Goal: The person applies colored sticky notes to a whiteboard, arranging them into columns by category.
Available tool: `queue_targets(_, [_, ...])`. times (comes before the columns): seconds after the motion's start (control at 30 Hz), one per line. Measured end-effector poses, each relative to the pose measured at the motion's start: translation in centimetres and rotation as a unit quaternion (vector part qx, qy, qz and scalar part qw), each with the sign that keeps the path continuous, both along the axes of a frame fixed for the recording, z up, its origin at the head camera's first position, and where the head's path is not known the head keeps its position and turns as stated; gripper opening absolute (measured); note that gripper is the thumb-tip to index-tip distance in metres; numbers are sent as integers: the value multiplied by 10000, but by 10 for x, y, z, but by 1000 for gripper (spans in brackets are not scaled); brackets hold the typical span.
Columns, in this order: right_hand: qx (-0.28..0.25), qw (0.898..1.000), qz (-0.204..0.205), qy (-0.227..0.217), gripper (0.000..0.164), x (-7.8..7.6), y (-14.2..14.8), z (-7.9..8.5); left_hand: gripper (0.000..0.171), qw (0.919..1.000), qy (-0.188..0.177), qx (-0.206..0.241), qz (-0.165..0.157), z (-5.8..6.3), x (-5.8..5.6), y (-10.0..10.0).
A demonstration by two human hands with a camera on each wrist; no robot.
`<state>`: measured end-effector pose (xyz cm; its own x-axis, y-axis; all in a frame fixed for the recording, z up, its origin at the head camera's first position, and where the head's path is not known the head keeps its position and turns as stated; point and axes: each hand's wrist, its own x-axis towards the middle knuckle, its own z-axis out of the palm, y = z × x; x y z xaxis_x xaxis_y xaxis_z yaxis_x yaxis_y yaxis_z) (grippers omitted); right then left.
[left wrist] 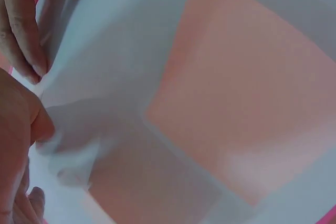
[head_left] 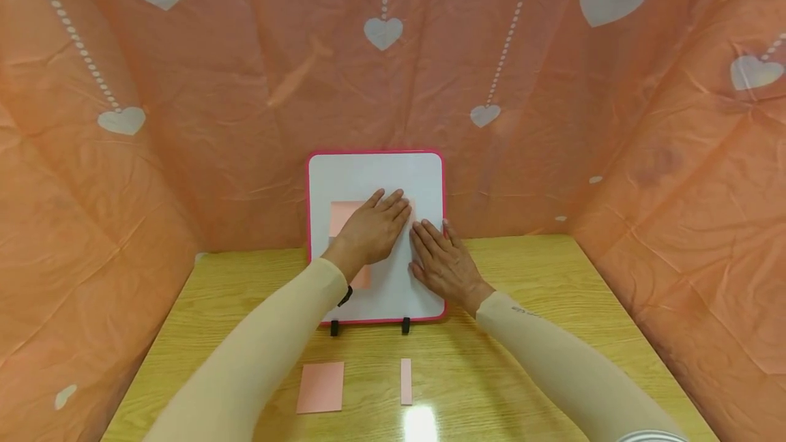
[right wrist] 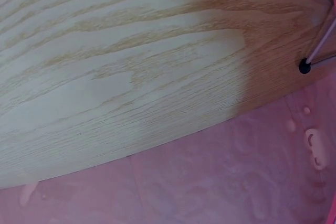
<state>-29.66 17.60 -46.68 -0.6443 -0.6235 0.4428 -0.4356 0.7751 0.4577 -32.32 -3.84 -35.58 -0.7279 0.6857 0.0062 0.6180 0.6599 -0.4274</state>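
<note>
A white board [head_left: 381, 302] with a pink rim stands upright at the back of the table. Pink square sticky notes cling to it: an upper-left note [head_left: 344, 215] and a lower note [head_left: 362, 277], partly behind my left wrist. My left hand [head_left: 373, 227] lies with fingers straight over the board's upper middle, on a pink note [head_left: 412, 207] whose edge peeks out beside the fingertips. Close to its right, my right hand [head_left: 447, 261] rests extended fingers against the board's right side. One sticky note [left wrist: 247, 87] shows large in the left wrist view.
On the table [head_left: 503, 346] before the board lie a pink sticky-note square [head_left: 321, 387] and a narrow pink strip [head_left: 406, 382]. Black stand feet [head_left: 406, 326] hold the board's bottom edge. An orange curtain [head_left: 295, 121] with white hearts encloses the back and sides.
</note>
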Motion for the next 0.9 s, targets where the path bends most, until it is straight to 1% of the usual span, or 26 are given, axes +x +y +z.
queue_targets(0.2, [43, 9999, -105, -92, 75, 1, -2, 1, 61, 9998, 111, -106, -137, -6, -2, 7])
queue_targets(0.33, [-11, 9999, -57, -97, 74, 2, -2, 1, 61, 9999, 4, -69, -112, -8, -2, 10])
queue_targets(0.5, [-63, 10000, 32, -21, 72, 0, 0, -1, 60, 9999, -23, 84, -82, -9, -3, 2])
queue_targets(0.7, [-16, 10000, -36, -14, 74, 0, 2, -1, 58, 9995, 40, 214, -220, -9, -5, -8])
queue_targets(0.83, [-84, 9999, 24, 50, 75, 0, 2, -1, 56, 9987, 160, 350, -321, -8, -6, -7])
queue_targets(0.9, [-125, 9999, 50, 61, 75, 1, 0, -1, 56, 9984, 149, 386, -378, -8, -7, -2])
